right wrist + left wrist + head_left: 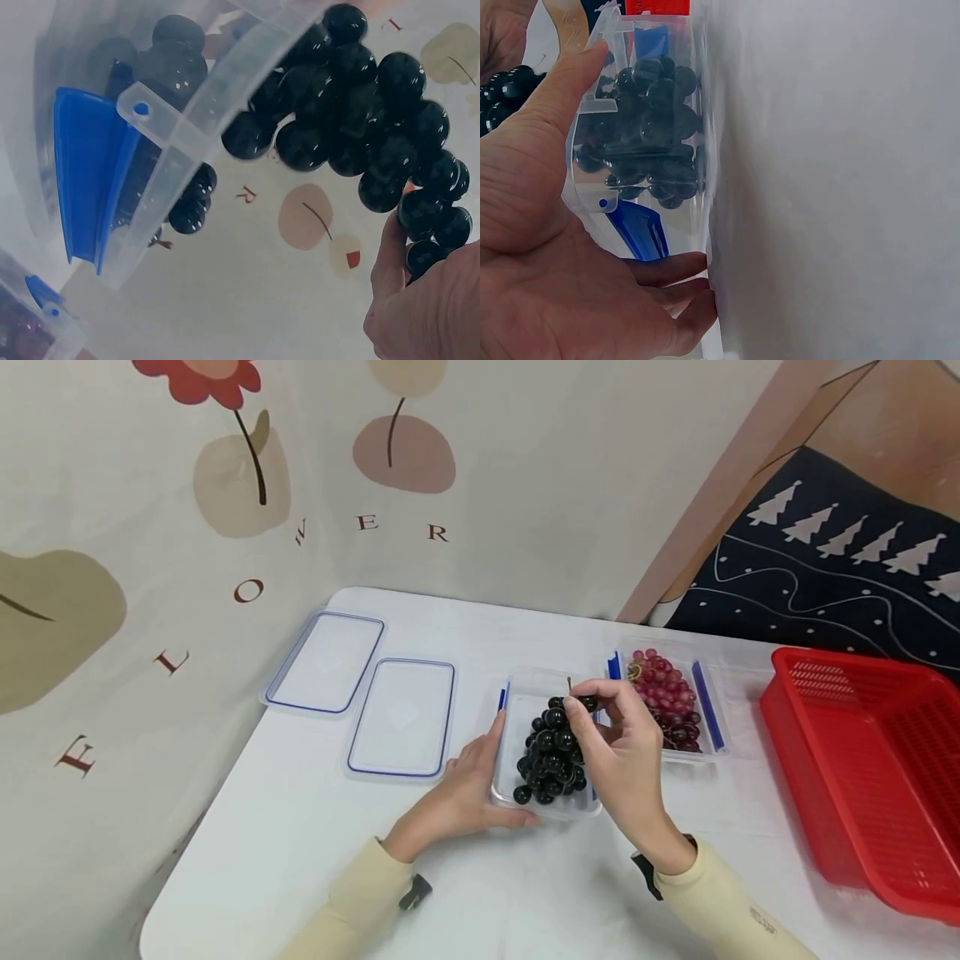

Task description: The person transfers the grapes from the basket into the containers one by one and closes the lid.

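A home corner, set up for sorting fruit.

I sit at a white table [300,860] pushed against a cloth backdrop [150,485] printed with flowers and the word "FLOWER"; a dark fabric with white trees [840,568] lies to my right, and household food boxes, two lids [367,693] and a red plastic basket [870,777] stand on the table.

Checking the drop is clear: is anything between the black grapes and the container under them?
Nothing visible. The right hand holds the black grapes over the open container; the left hand only rests against its side.
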`<act>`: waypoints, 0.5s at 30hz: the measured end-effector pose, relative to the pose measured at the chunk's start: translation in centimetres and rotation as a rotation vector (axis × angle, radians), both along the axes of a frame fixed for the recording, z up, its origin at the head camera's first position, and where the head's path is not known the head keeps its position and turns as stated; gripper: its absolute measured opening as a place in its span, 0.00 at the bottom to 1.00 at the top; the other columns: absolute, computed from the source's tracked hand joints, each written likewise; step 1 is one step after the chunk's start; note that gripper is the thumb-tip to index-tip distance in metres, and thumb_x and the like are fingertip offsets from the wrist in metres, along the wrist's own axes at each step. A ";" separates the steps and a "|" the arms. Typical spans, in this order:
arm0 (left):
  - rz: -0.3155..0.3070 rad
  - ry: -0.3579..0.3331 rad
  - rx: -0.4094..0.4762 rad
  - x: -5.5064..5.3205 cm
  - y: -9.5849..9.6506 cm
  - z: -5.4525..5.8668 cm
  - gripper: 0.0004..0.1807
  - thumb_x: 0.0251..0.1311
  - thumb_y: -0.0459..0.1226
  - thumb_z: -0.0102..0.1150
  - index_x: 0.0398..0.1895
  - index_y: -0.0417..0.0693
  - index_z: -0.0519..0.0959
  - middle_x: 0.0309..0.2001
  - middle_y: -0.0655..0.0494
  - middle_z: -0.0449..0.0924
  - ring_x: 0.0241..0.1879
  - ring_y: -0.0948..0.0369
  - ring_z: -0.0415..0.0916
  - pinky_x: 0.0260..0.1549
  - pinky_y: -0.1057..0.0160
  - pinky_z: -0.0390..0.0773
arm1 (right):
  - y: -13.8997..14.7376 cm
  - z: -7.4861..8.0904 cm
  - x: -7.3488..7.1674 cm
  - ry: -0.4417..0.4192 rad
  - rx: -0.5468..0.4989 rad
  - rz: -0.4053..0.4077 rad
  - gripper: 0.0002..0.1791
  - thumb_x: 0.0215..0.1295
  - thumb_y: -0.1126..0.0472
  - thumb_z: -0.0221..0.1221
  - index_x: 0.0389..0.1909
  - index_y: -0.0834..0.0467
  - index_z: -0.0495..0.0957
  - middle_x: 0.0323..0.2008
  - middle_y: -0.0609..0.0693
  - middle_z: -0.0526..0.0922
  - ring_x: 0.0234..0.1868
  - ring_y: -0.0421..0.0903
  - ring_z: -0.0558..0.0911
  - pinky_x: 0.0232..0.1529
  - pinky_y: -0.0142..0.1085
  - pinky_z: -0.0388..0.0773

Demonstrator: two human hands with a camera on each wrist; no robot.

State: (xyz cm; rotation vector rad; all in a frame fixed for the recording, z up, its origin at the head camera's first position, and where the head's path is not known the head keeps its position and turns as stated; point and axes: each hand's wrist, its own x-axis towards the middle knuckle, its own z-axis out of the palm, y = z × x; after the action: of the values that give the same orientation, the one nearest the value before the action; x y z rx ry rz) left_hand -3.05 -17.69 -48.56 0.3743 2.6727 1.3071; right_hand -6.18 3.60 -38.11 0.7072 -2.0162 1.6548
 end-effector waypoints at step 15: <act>-0.016 0.034 0.009 0.2 0.1 0.7 0.82 0.48 0.66 0.83 0.92 0.56 0.32 0.82 0.31 0.56 0.81 0.37 0.55 0.67 0.20 0.58 | -0.2 -1.0 -2.7 -0.021 0.229 -0.115 0.08 0.74 0.69 0.69 0.50 0.62 0.84 0.44 0.52 0.84 0.41 0.43 0.80 0.31 0.26 0.74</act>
State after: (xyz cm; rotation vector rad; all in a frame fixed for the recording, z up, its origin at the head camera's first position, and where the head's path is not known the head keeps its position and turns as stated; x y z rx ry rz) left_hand -2.87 -17.59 -47.88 0.4214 2.6864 1.3209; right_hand -8.86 3.42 -39.08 0.6396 -2.2404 1.3868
